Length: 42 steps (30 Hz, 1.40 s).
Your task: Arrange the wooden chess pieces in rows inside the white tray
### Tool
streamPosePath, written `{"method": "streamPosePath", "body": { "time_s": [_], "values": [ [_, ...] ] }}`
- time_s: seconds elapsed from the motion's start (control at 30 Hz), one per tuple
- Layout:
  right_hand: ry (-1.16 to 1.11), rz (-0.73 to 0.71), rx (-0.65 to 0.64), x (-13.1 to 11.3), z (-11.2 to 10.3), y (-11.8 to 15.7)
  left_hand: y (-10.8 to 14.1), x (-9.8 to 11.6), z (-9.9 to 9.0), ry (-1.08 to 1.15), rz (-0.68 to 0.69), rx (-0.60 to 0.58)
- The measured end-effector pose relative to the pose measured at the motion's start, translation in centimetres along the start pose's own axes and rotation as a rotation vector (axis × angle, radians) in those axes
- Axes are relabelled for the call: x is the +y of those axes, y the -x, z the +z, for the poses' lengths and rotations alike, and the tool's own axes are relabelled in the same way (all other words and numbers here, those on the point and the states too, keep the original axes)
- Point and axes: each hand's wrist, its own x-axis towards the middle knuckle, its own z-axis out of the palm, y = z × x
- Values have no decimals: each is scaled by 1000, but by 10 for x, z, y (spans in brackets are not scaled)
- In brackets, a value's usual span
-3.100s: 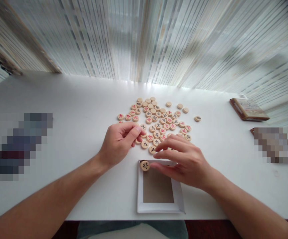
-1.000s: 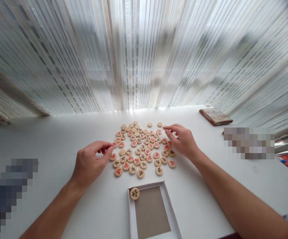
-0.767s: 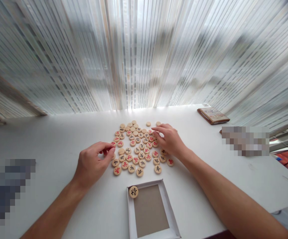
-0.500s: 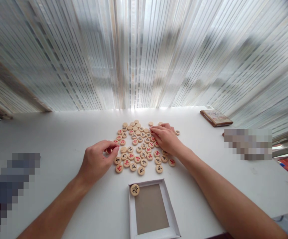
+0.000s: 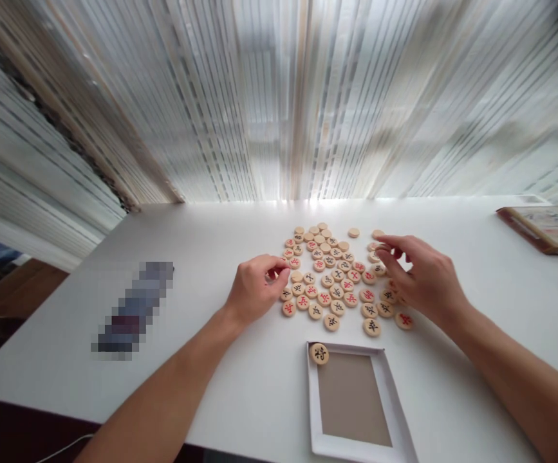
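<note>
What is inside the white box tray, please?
One round piece with a black character sits in the far left corner of the tray, hiding that corner's floor.

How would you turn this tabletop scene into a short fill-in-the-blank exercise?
The single round wooden piece in the shallow white cardboard box is marked in ____.
That piece sits at the box's far ____ corner.
Many more round wooden discs lie on the white table, marked in black or ____, or showing no marking.
The person's ____ hand is nearer the flat brown-edged rectangular object.

Missing words: black; left; red; right.
</note>
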Motion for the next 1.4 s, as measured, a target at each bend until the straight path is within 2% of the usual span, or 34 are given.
{"method": "streamPosePath", "body": {
  "time_s": [0.1,0.17,0.3,0.47,0.57,0.67,0.77,1.07,1.2,1.4],
  "values": [
    [-45,29,42,-7,-9,8,1,3,0,35,-1,-8],
    [-156,126,35,-12,-10,12,2,5,0,58,-5,-18],
    [-539,357,-72,-29,-6,20,2,9,0,111,-17,-33],
    [-914,532,-227,-60,-7,24,7,18,7,245,-75,-66],
    [-1043,558,-285,-80,-9,28,14,26,15,388,-130,-124],
    [-1141,533,-285,-96,-10,33,22,36,21,562,-170,-208],
    [-1203,546,-287,-105,-9,35,26,45,22,819,-288,-280],
    [-1199,624,-323,-105,-10,34,24,54,19,993,-390,-286],
    [-1213,628,-337,-106,-11,33,25,58,19,972,-387,-299],
    [-1203,645,-338,-106,-12,34,28,64,18,764,-273,-283]
  ]
}}
